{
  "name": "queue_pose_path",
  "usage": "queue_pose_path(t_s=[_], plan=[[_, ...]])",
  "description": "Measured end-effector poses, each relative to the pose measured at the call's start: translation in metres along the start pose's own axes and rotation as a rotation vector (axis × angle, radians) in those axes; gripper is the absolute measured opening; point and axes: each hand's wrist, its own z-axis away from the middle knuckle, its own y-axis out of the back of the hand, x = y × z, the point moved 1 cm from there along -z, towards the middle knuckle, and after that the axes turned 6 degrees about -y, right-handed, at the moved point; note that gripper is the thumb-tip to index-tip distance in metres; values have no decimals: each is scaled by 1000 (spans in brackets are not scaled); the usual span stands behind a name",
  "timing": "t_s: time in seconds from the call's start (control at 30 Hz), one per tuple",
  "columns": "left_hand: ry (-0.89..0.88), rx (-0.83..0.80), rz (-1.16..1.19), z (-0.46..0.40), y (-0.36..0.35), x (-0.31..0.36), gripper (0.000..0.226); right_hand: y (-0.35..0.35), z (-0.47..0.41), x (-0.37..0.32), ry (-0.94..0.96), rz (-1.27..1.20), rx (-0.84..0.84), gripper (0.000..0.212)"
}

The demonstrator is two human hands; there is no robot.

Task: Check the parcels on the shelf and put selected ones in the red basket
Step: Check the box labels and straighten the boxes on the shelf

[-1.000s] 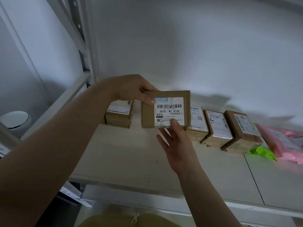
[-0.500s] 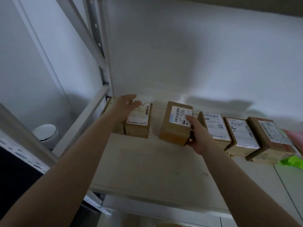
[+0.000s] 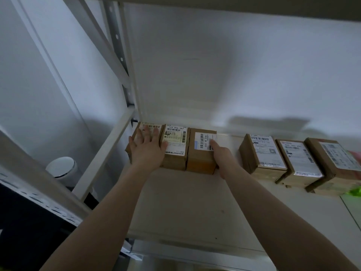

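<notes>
Both arms reach up onto a white shelf (image 3: 195, 202) where a row of small brown cardboard parcels sits against the back wall. At the far left end, three parcels stand pressed side by side. The left hand (image 3: 146, 149) lies flat on the leftmost parcel (image 3: 151, 127), fingers straight and spread over its label, the thumb stretched across onto the middle parcel (image 3: 175, 145), whose white label reads "133 R06 0A7". Nothing is clamped in that hand; it simply presses down on the box tops.

The right hand (image 3: 221, 155) is on the third parcel (image 3: 201, 151), the one with a white label and a blue strip at its near edge. The thumb rests on the label and the palm wraps the right side of the box, so the hand holds it from that side; the fingers behind it are hidden.

Well apart to the right, past a bare stretch of shelf, three more parcels (image 3: 298, 163) lean against one another, each with a white barcode label on top. A scrap of bright green wrapping (image 3: 355, 191) shows at the right edge. Beyond the shelf frame on the left stands a round white lidded bin (image 3: 61, 167). The red basket is not in view.
</notes>
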Motion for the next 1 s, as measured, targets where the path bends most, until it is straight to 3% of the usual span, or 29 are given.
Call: queue_pose_path(t_s=[0.27, 0.5, 0.63, 0.73, 0.8, 0.9, 1.0], plan=[[33, 41, 25, 7, -11, 34, 75, 19, -7, 3, 77, 70, -11, 66], [6, 48, 27, 5, -9, 32, 76, 22, -8, 4, 87, 107, 7, 75], [-27, 226, 46, 12, 0, 42, 76, 29, 10, 12, 80, 43, 48, 86], [-185, 331, 229, 24, 15, 80, 69, 50, 33, 43, 28, -116, 65, 79], [-314, 307, 425, 36, 20, 115, 63, 70, 43, 65, -38, -280, 83, 72], [-438, 150, 753, 55, 13, 172, 55, 103, 37, 83, -142, -516, 82, 69], [-441, -69, 952, 60, -16, 228, 59, 134, 27, 82, -179, -638, 36, 76]])
